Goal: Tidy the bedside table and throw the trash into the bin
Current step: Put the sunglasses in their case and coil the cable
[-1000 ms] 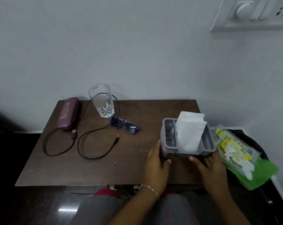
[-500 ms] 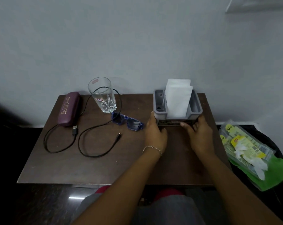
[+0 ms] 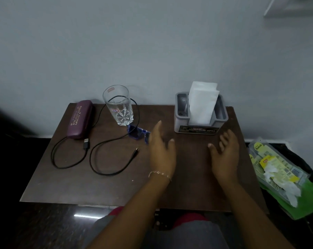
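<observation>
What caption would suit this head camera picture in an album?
Both hands, left and right, hover open before a grey tissue holder at the back of a brown bedside table.

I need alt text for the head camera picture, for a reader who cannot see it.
Two open, empty hands, left and right, hover over a brown bedside table. A grey tissue holder stands at the back right; a glass, purple case, blue sunglasses and black cable lie left. A bin holds trash.

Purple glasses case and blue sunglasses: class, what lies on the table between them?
In the head view, between the purple glasses case and blue sunglasses stand the drinking glass and loops of black cable.
</observation>
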Demonstrator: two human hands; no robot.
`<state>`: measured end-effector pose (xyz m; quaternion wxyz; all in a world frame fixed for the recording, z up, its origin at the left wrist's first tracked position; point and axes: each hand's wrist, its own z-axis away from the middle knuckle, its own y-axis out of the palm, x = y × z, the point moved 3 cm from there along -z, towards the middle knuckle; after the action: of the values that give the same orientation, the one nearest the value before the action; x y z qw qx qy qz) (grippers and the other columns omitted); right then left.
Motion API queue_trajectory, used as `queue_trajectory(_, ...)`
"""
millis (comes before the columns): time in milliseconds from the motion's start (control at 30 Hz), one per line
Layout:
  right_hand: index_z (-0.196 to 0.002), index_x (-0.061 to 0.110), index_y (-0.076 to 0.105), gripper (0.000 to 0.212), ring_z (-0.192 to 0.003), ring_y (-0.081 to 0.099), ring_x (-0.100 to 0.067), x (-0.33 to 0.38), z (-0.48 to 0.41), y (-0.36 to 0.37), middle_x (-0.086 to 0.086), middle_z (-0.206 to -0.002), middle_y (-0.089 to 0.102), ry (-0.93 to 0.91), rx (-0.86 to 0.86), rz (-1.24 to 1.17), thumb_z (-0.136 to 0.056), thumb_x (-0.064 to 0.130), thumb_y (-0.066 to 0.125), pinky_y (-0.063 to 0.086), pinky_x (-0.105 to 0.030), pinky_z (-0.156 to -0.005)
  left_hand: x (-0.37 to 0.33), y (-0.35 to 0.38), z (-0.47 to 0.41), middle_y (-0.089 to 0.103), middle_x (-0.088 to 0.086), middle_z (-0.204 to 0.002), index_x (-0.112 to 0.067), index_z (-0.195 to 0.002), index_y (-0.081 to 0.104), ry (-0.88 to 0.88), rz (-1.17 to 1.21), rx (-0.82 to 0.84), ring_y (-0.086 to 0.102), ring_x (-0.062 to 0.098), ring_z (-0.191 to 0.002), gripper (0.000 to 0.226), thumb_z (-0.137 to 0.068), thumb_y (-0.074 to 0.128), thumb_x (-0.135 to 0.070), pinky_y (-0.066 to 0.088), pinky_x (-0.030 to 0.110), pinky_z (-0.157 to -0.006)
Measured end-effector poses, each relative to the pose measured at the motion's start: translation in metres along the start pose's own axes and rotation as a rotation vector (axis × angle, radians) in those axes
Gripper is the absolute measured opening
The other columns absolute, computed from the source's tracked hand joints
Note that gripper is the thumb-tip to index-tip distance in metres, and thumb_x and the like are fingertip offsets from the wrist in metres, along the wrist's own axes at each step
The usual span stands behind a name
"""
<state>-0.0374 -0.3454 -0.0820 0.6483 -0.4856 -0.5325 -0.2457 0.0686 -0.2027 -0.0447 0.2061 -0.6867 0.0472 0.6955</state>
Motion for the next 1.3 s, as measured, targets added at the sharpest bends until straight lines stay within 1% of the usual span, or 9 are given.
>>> queue_trajectory(200,-0.11,0.011,0.062,0.027,-0.093,0.06,-0.011,0.019,0.059,0.031,-0.007,-0.114,0.057,0.052,0.054,-0.012,-0.084,0.006,0.064,0.051,-0.024,-0.085,0.045,-0.064,-0.011,0.042,0.007,-0.137,-0.009,-0.134,0.038,-0.273,0.071,-0.176,0.048,0.016,-0.114,0.048,-0.088,0.041,0.006,0.04,0.03,-0.1)
queue_trajectory(267,-0.114,0.014,0.062,0.031,-0.092,0.06,-0.01,0.027,0.063,0.053,-0.005,-0.115,0.057,0.044,0.196,-0.001,-0.084,0.006,0.065,0.049,-0.018,-0.08,0.053,-0.071,-0.026,0.04,0.011,-0.14,-0.008,-0.136,0.036,-0.333,0.071,-0.172,0.052,0.024,-0.113,0.05,-0.087,0.043,0.004,0.048,0.04,-0.096)
queue_trajectory(333,-0.123,0.013,0.057,0.041,-0.093,0.058,-0.01,0.038,0.062,0.073,-0.004,-0.119,0.054,0.01,0.291,0.027,-0.083,0.003,0.064,0.047,-0.016,-0.079,0.055,-0.078,-0.04,0.035,0.011,-0.143,-0.009,-0.138,0.033,-0.411,0.088,-0.169,0.055,0.024,-0.097,0.055,-0.086,0.046,0.004,0.056,0.033,-0.067)
queue_trajectory(500,-0.135,0.015,0.046,0.067,-0.102,0.054,-0.017,0.055,0.054,0.108,-0.002,-0.125,0.046,-0.076,0.379,0.088,-0.075,0.0,0.07,0.047,-0.028,-0.092,0.044,-0.086,-0.059,0.028,0.002,-0.147,-0.015,-0.142,0.027,-0.4,0.063,-0.155,0.054,0.015,-0.066,0.072,-0.079,0.054,0.006,0.043,0.021,-0.038)
queue_trajectory(700,-0.107,0.013,0.064,0.042,-0.092,0.053,-0.013,0.062,0.049,0.116,-0.001,-0.107,0.055,-0.208,0.38,0.166,-0.069,-0.001,0.073,0.036,-0.014,-0.078,0.044,-0.092,-0.06,0.039,-0.001,-0.141,-0.019,-0.139,0.03,-0.276,-0.001,-0.085,0.058,0.018,-0.057,0.063,-0.083,0.051,0.001,0.039,0.018,-0.04)
queue_trajectory(867,-0.105,0.014,0.065,0.039,-0.092,0.053,-0.013,0.056,0.05,0.096,0.004,-0.102,0.056,-0.218,0.401,0.234,-0.071,-0.003,0.069,0.034,-0.013,-0.077,0.034,-0.083,-0.043,0.048,0.003,-0.127,-0.012,-0.141,0.024,-0.212,0.003,-0.01,0.058,0.029,-0.077,0.066,-0.083,0.044,0.012,0.041,0.011,-0.038)
queue_trajectory(967,-0.114,0.016,0.063,0.044,-0.098,0.052,-0.014,0.046,0.051,0.067,0.003,-0.106,0.05,-0.203,0.39,0.295,-0.074,-0.003,0.068,0.032,-0.01,-0.079,0.031,-0.074,-0.026,0.058,0.002,-0.116,-0.017,-0.14,0.028,-0.123,-0.172,0.049,0.063,0.033,-0.09,0.062,-0.085,0.049,0.002,0.055,0.032,-0.074)
queue_trajectory(1133,-0.132,0.015,0.048,0.059,-0.116,0.052,-0.023,0.023,0.04,0.011,-0.008,-0.127,0.053,-0.103,0.332,0.356,-0.08,-0.005,0.064,0.044,-0.042,-0.101,0.02,-0.042,0.01,0.059,0.0,-0.126,-0.022,-0.136,0.038,0.108,-0.574,0.162,0.05,0.023,-0.117,0.051,-0.087,0.051,-0.015,0.043,0.035,-0.096)
queue_trajectory(1300,-0.132,0.015,0.046,0.06,-0.117,0.054,-0.028,0.013,0.023,-0.028,-0.011,-0.128,0.057,-0.017,0.254,0.395,-0.079,-0.008,0.062,0.043,-0.048,-0.102,0.014,-0.003,0.029,0.058,0.004,-0.127,-0.021,-0.138,0.036,0.155,-0.641,0.263,0.045,0.024,-0.118,0.051,-0.088,0.049,-0.019,0.042,0.034,-0.096)
